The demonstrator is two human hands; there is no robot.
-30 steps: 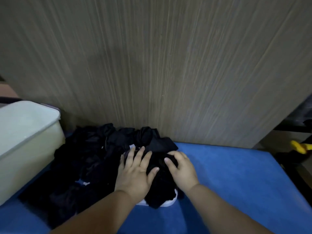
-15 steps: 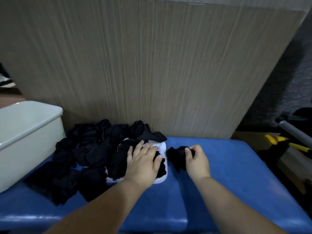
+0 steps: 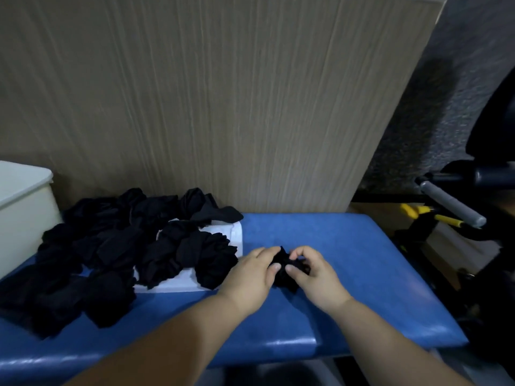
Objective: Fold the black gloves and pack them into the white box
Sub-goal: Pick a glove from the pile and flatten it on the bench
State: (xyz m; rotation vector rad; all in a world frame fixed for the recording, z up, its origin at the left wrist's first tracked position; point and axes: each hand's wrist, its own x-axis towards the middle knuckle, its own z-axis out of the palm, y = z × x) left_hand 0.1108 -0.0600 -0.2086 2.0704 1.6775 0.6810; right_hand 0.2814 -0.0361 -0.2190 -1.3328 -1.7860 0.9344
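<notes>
Now our left hand (image 3: 248, 277), off the pile (image 3: 117, 246), joins our right hand (image 3: 317, 277) mid-frame; both pinch one black glove (image 3: 282, 263) for folding.

Makeshift workspace: blue padded bench (image 3: 348, 307), wood-grain panel (image 3: 223, 107).

One cam only, on my head: looks fwd & down over near edge of the blue bench (image 3: 348, 246), close in, facing the wood-grain panel (image 3: 223, 107).
</notes>
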